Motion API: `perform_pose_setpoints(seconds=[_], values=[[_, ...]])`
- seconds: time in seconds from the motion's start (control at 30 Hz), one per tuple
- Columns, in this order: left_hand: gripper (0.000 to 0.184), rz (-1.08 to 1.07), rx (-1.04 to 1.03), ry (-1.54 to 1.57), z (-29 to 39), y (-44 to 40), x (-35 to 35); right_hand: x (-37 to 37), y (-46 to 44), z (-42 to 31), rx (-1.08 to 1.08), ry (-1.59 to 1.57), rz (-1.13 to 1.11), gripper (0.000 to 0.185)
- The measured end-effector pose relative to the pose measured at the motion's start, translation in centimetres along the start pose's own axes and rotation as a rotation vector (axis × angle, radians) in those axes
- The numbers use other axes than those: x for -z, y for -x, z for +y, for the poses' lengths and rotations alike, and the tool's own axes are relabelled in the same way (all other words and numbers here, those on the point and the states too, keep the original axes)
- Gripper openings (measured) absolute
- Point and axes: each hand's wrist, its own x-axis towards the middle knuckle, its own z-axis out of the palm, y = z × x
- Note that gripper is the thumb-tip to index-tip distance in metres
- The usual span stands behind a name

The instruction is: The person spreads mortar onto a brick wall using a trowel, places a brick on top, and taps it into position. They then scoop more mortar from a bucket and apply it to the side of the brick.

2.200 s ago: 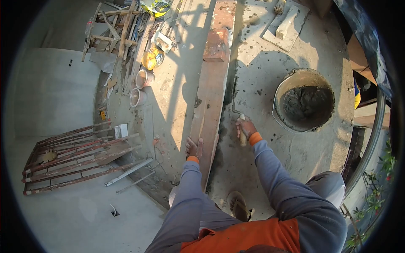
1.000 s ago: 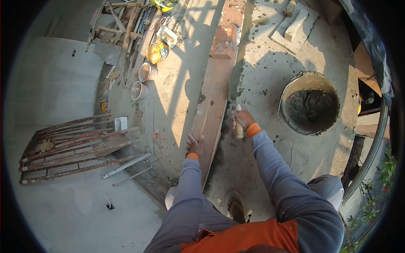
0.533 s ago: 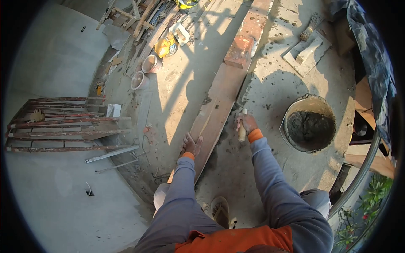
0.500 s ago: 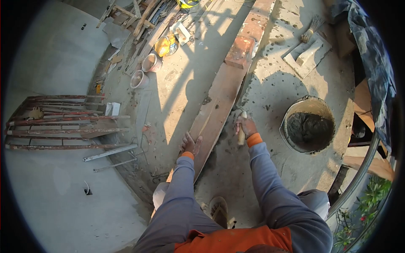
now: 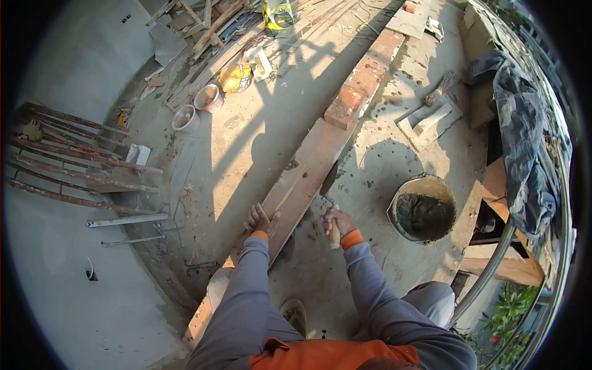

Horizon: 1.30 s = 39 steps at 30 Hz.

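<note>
My left hand (image 5: pixel 263 220) rests with its fingers apart on the long wooden plank (image 5: pixel 306 166) that runs away from me across the floor. In my right hand (image 5: pixel 338 221) is a trowel (image 5: pixel 335 235), its pale wooden handle wrapped by my fingers. The dark trowel blade points forward, close to the plank's right edge; whether it touches the plank I cannot tell. To the right of that hand stands a bucket (image 5: pixel 394 214) with wet grey mortar (image 5: pixel 424 216) in it. A reddish brick (image 5: pixel 345 106) sits farther up on the plank.
A mortar-smeared board (image 5: pixel 453 114) and a brush (image 5: pixel 439 89) lie beyond the bucket. Two small pails (image 5: pixel 185 118) and a yellow bag (image 5: pixel 235 78) stand at the left. Rusty metal bars (image 5: pixel 86 163) lean by the left wall. A curved metal rail (image 5: pixel 493 268) edges the right side.
The view has shifted, showing more of the far end. My right hand has turned, and the trowel blade now shows by the plank's edge. My left hand stays on the plank.
</note>
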Motion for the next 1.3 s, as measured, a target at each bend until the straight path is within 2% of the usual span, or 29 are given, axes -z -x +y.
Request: perform_pose_setpoints(seconds=[0.07,0.13,0.2,0.27,0.33,0.4,0.43,0.47,0.53,0.6,0.63,0.67,0.7,0.77,0.8,0.93,0.97,1.0,1.07,1.1,1.17,1.23,1.3], values=[[0.094,0.012,0.031,-0.056,0.0,0.1,0.0,-1.0,1.9,-0.9,-0.045,-0.063,0.028,0.015],[0.095,0.013,0.017,-0.032,0.0,0.2,0.0,-2.8,4.2,-3.5,-0.018,0.093,0.022,0.014],[0.096,0.011,0.012,-0.022,0.1,0.1,0.1,-6.1,7.5,-7.1,0.040,0.290,0.057,0.014],[0.097,0.024,0.025,-0.043,-0.1,0.1,-0.1,-8.5,10.8,-10.2,0.095,0.279,0.082,0.010],[0.097,0.020,0.022,-0.023,0.2,0.5,0.1,-9.8,14.5,-12.3,0.262,0.481,0.109,0.009],[0.092,0.149,0.080,-0.040,1.4,1.2,0.2,-10.3,18.8,-13.6,0.345,0.551,0.109,0.009],[0.088,0.308,0.034,-0.096,2.6,2.2,0.3,-10.0,20.2,-14.2,0.426,0.622,0.093,0.010],[0.088,0.314,0.018,-0.093,4.2,2.6,-0.2,-9.1,21.0,-14.6,0.441,0.622,0.100,0.010],[0.084,0.397,-0.134,0.263,7.7,3.5,-1.3,-7.1,21.9,-15.1,0.371,0.621,0.128,0.008],[0.083,0.205,-0.367,0.432,12.0,4.5,-4.4,-6.5,22.0,-15.1,0.379,0.580,0.207,0.008],[0.085,0.071,-0.561,0.734,14.0,4.2,-8.8,-6.3,22.2,-15.1,0.399,0.491,0.219,0.008],[0.090,-0.173,-0.558,0.725,17.1,7.4,-9.1,-6.1,22.5,-15.2,0.421,0.402,0.232,0.009],[0.084,-0.264,-0.571,0.622,19.6,8.5,-11.8,-6.1,22.6,-15.2,0.450,0.362,0.226,0.009],[0.067,-0.757,-0.540,1.499,25.4,14.3,-13.1,-5.8,22.8,-15.4,0.521,0.360,0.241,0.010],[0.067,-0.763,-0.547,1.477,27.2,14.8,-14.5,-5.5,23.0,-15.6,0.577,0.371,0.255,0.010],[0.050,-0.455,-0.449,1.504,30.1,11.1,-22.1,-3.6,24.6,-17.5,0.735,0.462,0.468,0.013],[0.046,-0.370,-0.422,1.510,30.0,10.5,-22.7,-2.9,25.2,-18.4,0.767,0.397,0.440,0.014],[0.046,-0.364,-0.420,1.490,30.0,11.2,-20.9,-2.4,26.0,-19.2,0.806,0.420,0.476,0.014],[0.039,-0.344,-0.210,1.181,30.4,14.0,-14.5,-0.8,26.5,-20.1,0.825,0.353,0.481,0.013],[0.039,-0.332,-0.207,1.173,30.7,14.8,-12.7,0.2,26.5,-20.2,0.845,0.393,0.499,0.014],[0.039,-0.407,-0.259,1.321,31.2,15.4,-10.2,0.7,26.9,-20.3,0.859,0.431,0.509,0.017],[0.041,-0.006,-0.519,1.200,31.1,12.4,-10.2,-0.2,28.6,-20.5,0.804,0.487,0.513,0.021],[0.043,-0.005,-0.596,1.071,30.1,11.7,-6.7,-0.2,29.8,-19.9,0.765,0.540,0.486,0.034]])
